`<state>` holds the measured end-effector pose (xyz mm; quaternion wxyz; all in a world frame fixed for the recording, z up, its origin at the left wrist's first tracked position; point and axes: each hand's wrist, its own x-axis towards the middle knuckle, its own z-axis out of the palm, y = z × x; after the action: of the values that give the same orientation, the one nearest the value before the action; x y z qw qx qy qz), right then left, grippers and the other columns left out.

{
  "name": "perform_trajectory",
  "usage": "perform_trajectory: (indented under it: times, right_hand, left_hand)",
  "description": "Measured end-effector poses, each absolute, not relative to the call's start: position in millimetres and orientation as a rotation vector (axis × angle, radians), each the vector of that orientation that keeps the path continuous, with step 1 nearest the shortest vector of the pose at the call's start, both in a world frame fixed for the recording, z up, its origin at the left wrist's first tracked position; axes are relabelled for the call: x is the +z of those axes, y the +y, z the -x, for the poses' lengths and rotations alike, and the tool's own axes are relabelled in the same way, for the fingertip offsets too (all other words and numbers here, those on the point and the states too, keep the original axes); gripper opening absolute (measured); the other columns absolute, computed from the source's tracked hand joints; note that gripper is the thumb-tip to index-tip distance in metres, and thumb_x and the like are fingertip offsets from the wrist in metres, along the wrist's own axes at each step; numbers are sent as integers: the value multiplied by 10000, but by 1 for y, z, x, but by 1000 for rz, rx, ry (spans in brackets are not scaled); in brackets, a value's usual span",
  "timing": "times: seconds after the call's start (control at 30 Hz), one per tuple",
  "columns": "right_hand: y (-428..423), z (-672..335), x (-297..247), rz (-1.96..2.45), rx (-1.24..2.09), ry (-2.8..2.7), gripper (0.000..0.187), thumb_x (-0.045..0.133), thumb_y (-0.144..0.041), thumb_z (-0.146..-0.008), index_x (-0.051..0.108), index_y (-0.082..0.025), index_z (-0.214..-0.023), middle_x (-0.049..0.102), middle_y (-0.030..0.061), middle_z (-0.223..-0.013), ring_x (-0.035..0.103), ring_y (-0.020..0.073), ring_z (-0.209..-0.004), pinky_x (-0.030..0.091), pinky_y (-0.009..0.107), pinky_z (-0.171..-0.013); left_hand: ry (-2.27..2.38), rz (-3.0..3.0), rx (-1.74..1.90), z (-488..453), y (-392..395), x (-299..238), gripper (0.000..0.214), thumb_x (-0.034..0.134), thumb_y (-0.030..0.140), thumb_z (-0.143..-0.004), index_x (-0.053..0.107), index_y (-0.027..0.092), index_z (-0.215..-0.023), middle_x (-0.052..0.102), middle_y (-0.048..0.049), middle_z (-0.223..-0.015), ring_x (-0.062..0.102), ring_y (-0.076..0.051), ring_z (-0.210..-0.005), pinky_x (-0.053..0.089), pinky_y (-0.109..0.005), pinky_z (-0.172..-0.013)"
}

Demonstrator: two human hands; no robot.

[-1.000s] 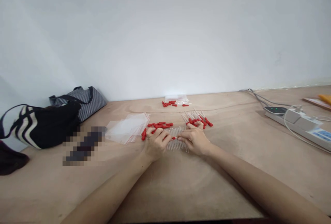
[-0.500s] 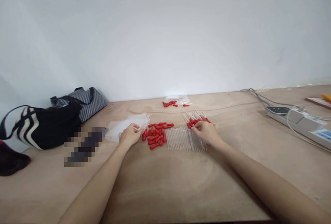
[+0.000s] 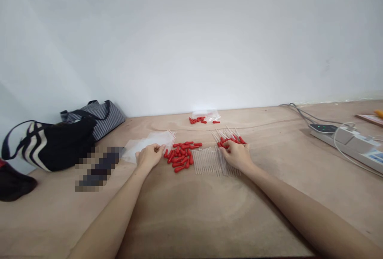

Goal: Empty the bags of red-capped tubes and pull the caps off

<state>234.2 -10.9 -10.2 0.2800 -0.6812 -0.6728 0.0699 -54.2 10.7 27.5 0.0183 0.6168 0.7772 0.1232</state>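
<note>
My left hand (image 3: 149,156) rests with curled fingers on a stack of clear zip bags (image 3: 148,144) at the left of the work spot. Just to its right lies a heap of red rubber caps (image 3: 180,154). A row of clear plastic tubes (image 3: 209,161) lies beside the heap. My right hand (image 3: 236,153) is closed over the assembled droppers with red caps (image 3: 230,138) at the far end of the tubes, fingertips pinched among them. What the fingers pinch is too small to name.
The wooden table (image 3: 191,207) runs to a white wall. Two bags (image 3: 56,139) sit at the left, with a blurred dark object (image 3: 98,168) in front. A few red caps on a clear bag (image 3: 204,118) lie near the wall. A power strip with cables (image 3: 350,141) lies at the right.
Both hands were together over the tubes a second ago. The left hand has moved left onto the zip bags, the right hand right to the assembled droppers; the red cap heap is uncovered.
</note>
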Motion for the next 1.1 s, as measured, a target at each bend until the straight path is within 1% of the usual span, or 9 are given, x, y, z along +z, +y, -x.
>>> perform_trajectory:
  times: [0.13,0.2,0.33,0.43,0.57,0.7,0.8,0.93,1.1]
  right_hand:
    - [-5,-245,-12,1797,107,-1724,205,421,-298,-790,607,-214,-814,661,12,-675,576,184,-704,216,337,-732]
    - [-2,-252,-13,1789,59,-1658,218,406,-287,-789,609,-212,-816,658,15,-673,570,182,-687,209,332,-718]
    - [2,-262,-14,1780,7,-1555,227,410,-303,-774,615,-210,-809,646,16,-657,553,173,-656,191,343,-735]
    - [3,-267,-15,1785,-20,-1521,236,410,-314,-766,616,-203,-791,639,23,-663,542,179,-676,177,349,-742]
    - [5,-270,-16,1801,-34,-1498,249,397,-320,-764,613,-199,-777,627,24,-656,521,180,-683,168,342,-727]
    - [6,-269,-16,1827,-49,-1501,262,384,-316,-759,617,-197,-775,623,33,-652,508,188,-707,169,334,-709]
    - [6,-268,-14,1837,-61,-1514,272,376,-323,-762,620,-202,-775,625,36,-664,508,195,-737,172,338,-708]
    - [5,-267,-11,1866,-41,-1580,274,430,-409,-745,620,-212,-759,623,35,-733,503,194,-748,183,339,-703]
    - [4,-266,-10,1944,-21,-1689,274,477,-454,-721,625,-224,-745,609,40,-772,494,204,-781,200,347,-710]
  left_hand:
    - [2346,-2218,680,37,9,29,248,429,379,-780,619,223,-747,669,-28,-841,564,-242,-876,323,-369,-763]
    - [2187,-2375,710,14,9,32,236,448,361,-772,630,218,-725,668,-29,-830,554,-232,-883,315,-372,-780]
    - [1891,-2415,443,-49,15,34,237,459,365,-764,653,233,-732,673,-37,-838,543,-237,-923,298,-399,-835]
    - [1897,-2336,333,-92,27,30,317,499,476,-713,655,217,-618,677,-64,-784,566,-271,-881,298,-437,-847]
    - [1943,-2214,235,-126,47,22,379,522,538,-668,662,186,-679,675,-108,-859,564,-295,-913,273,-467,-881]
    - [1960,-2109,153,-135,58,19,352,566,495,-637,666,180,-757,672,-112,-901,578,-285,-897,298,-460,-868]
    - [1974,-2064,116,-136,62,19,329,596,482,-595,670,202,-752,671,-114,-920,573,-301,-915,300,-481,-871]
    - [1972,-2038,102,-135,64,19,336,623,492,-553,676,229,-755,670,-101,-942,566,-306,-937,300,-482,-883]
    - [1998,-2026,151,-128,65,18,366,572,519,-595,674,247,-818,655,-92,-994,562,-301,-948,341,-454,-845]
